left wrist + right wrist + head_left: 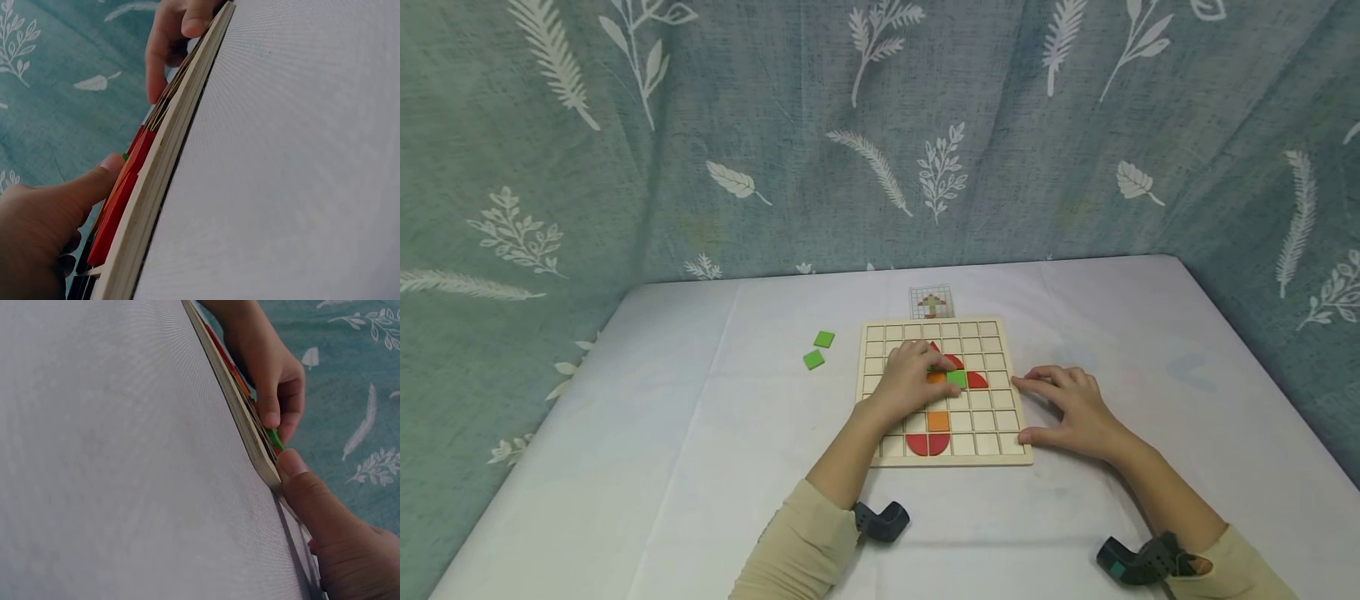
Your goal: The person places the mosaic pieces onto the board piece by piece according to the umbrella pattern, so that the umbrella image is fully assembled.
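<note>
A wooden grid board [985, 422] lies flat on the table. My left hand [910, 375] reaches over its middle, and thumb and index finger pinch a green square tile [957, 379]. In the right wrist view that green tile [275, 439] shows at the fingertips, slightly raised. Around it sit an orange square [937, 421], a red quarter-round tile [977, 381] and two red quarter-rounds [928, 444] near the front edge. The left hand partly covers other tiles. At the board's right edge, my right hand [1071, 412] touches the frame with thumb and fingertips spread apart.
Two loose green squares [814, 359] lie left of the board. Behind it is a small pattern card [931, 302] with a gridded coloured figure. A white cloth [737, 467] covers the table, and a leaf-patterned curtain [805, 167] hangs behind. Both wrists wear dark camera mounts [883, 522].
</note>
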A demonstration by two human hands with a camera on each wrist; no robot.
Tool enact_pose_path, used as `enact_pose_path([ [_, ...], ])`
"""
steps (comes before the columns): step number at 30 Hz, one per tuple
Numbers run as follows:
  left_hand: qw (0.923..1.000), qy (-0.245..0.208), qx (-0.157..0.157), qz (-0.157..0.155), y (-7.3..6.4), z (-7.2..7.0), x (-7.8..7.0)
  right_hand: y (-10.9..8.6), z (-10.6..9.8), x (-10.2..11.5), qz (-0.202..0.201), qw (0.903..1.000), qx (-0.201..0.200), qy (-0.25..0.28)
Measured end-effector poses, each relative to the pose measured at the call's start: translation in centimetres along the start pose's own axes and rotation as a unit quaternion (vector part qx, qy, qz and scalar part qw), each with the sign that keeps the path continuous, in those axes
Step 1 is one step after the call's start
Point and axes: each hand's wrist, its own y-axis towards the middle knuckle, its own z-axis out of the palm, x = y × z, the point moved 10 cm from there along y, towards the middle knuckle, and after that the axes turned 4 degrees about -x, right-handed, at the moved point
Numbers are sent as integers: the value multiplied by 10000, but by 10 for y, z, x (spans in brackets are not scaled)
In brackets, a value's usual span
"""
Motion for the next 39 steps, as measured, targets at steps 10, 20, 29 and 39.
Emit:
enact_pose_path([
  [10,10000,-2,-31,-17,0,0,1,0,-2,2,-94,9999,-78,-8],
  [20,9998,-42,-110,-152,0,-2,3,0,-2,3,-75,9999,-73,30],
  [29,9985,-389,-152,-365,0,-10,5,0,-3,0,-22,10000,-61,-68],
  [39,9981,-348,-197,-462,-4,-18,17,1,0,2,-41,10000,-55,-37],
])
